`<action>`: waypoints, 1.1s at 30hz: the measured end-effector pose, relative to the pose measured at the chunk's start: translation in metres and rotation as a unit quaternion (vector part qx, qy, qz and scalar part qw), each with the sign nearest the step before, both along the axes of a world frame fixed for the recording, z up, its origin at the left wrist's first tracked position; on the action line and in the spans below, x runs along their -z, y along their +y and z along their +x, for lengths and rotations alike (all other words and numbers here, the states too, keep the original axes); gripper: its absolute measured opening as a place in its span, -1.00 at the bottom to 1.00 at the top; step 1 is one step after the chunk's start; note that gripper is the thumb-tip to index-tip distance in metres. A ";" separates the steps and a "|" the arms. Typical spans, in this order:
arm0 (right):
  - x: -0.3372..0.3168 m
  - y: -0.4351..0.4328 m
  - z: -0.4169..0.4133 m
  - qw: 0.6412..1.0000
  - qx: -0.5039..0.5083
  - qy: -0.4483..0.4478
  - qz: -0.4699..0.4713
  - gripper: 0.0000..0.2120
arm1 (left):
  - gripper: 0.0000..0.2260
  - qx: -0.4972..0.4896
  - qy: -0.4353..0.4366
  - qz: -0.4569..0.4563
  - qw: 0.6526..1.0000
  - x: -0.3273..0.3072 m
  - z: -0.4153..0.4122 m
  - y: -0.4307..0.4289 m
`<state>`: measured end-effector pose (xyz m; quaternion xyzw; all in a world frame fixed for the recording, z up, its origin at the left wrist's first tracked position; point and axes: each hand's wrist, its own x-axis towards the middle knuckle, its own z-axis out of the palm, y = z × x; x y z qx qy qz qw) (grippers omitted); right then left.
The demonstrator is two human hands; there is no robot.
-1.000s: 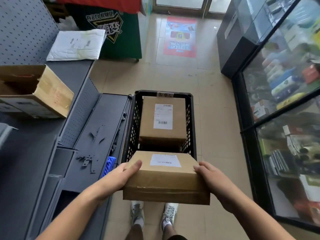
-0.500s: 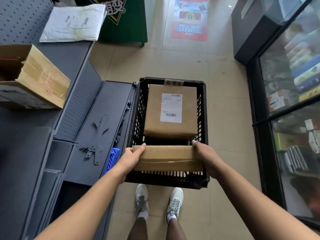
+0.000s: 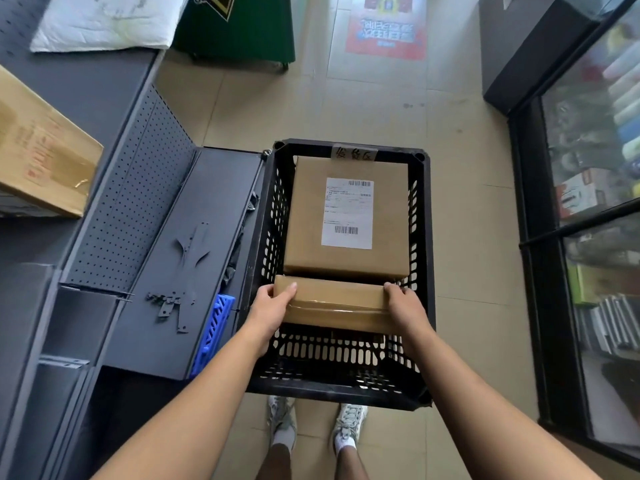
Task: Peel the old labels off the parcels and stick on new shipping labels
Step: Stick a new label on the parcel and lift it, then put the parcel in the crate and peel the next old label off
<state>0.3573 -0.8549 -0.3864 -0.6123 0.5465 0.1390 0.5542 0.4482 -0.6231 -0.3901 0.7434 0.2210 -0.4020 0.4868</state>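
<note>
A flat brown parcel stands on edge inside the black crate, its taped side facing me and its label out of sight. My left hand grips its left end and my right hand grips its right end. Behind it in the crate lies a larger brown parcel with a white shipping label on top.
A grey metal shelf unit runs along the left, carrying an open cardboard box and a white padded mailer. A blue plastic piece sits beside the crate. Glass display cabinets line the right. Tiled floor lies beyond.
Both hands tipped the flat parcel upright and lowered it into the crate in front of the larger parcel. The view has dropped closer to the crate.
</note>
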 end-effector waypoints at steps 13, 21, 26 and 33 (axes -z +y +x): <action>0.013 -0.014 0.018 0.998 0.004 -0.037 -0.052 -0.55 | -0.38 0.028 -0.055 0.009 0.998 0.006 0.010 -0.011; 0.007 -0.016 0.017 0.995 -0.029 -0.030 -0.087 -0.60 | -0.23 0.020 -0.059 0.017 0.998 0.004 0.008 -0.012; -0.007 -0.011 0.013 0.989 -0.067 -0.017 -0.128 -0.47 | -0.27 0.049 -0.089 0.044 0.994 -0.015 0.004 -0.014; -0.069 -0.002 0.019 0.964 -0.146 -0.092 -0.204 -0.43 | -0.39 0.140 -0.266 0.096 0.949 -0.084 0.005 -0.010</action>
